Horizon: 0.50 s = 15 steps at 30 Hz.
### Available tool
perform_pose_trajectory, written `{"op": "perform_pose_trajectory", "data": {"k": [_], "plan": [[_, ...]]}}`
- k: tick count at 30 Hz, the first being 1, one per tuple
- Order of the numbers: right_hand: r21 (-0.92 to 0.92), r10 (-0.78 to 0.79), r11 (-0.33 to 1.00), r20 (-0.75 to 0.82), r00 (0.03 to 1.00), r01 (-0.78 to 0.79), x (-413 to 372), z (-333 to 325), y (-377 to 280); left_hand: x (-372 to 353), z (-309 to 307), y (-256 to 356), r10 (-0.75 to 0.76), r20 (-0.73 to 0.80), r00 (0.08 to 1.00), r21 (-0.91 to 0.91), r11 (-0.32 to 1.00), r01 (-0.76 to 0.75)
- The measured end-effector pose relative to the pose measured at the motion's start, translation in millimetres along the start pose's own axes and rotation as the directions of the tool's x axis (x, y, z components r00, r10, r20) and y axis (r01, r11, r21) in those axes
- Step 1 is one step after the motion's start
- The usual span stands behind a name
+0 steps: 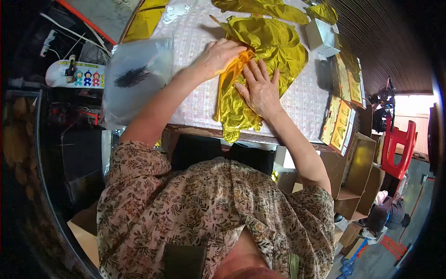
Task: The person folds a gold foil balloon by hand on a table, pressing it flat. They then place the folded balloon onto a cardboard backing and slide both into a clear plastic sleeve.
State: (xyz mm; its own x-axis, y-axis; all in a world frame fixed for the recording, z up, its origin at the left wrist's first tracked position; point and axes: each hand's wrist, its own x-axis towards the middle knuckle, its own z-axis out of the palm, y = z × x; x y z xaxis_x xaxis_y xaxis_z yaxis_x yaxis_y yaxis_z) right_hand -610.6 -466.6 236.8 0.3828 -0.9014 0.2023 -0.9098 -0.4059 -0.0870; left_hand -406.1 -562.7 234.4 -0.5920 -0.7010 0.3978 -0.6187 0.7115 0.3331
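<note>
A shiny gold foil piece [274, 39] lies wrinkled on the patterned table cover, its lower end reaching the near edge. My left hand [224, 58] is at the foil's left side, fingers bent together over a raised, folded edge that glows orange. The fingertips and thumb are partly hidden there. Just right of it, my right hand [262, 90] lies palm down on the foil, with its fingers somewhat spread. More flat gold foil [274, 11] lies beyond, at the far side of the table.
Clear plastic sheets or bags [137, 79] lie at the table's left. A white stack [321, 37] stands at the back right, near boxes marked "FALL" [341, 125]. Small white items [175, 13] lie at the far left. A red stool [399, 146] and cardboard boxes [360, 172] are at right.
</note>
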Motion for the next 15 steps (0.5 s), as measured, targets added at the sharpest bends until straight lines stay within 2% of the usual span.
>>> {"op": "perform_pose_trajectory", "data": {"k": [4, 6, 7, 9, 11, 13, 15], "plan": [[0.014, -0.004, 1.000, 0.008, 1.000, 0.004, 0.7, -6.6, -2.2, 8.4, -1.6, -9.3, -0.006, -0.044, 0.999, -0.057, 0.998, 0.003], [0.026, -0.015, 1.000, -0.014, 1.000, 0.015, 0.7, -6.5, -2.0, 19.5, -1.4, -24.4, 0.051, -0.105, 0.993, -0.130, 0.989, -0.064], [0.037, -0.025, 0.999, -0.038, 0.999, 0.027, 0.6, -6.0, -2.0, 24.7, -1.6, -32.1, 0.046, -0.105, 0.993, -0.131, 0.990, -0.060], [0.024, -0.026, 0.999, -0.031, 0.999, 0.026, -0.3, -3.2, -1.0, 34.9, -4.2, -44.1, 0.128, -0.110, 0.986, -0.096, 0.986, -0.139], [0.009, -0.023, 1.000, -0.025, 0.999, 0.023, 0.2, -1.8, -0.5, 42.9, -2.9, -46.3, 0.088, -0.088, 0.992, -0.099, 0.990, -0.097], [-0.003, -0.014, 1.000, -0.012, 1.000, 0.014, -0.1, -1.9, -0.3, 46.3, -1.2, -44.4, -0.050, -0.029, 0.998, -0.243, 0.969, 0.041], [0.002, -0.013, 1.000, -0.011, 1.000, 0.013, 0.3, -3.6, -1.1, 45.6, 8.0, -49.4, -0.077, -0.019, 0.997, -0.281, 0.957, 0.069]]}}
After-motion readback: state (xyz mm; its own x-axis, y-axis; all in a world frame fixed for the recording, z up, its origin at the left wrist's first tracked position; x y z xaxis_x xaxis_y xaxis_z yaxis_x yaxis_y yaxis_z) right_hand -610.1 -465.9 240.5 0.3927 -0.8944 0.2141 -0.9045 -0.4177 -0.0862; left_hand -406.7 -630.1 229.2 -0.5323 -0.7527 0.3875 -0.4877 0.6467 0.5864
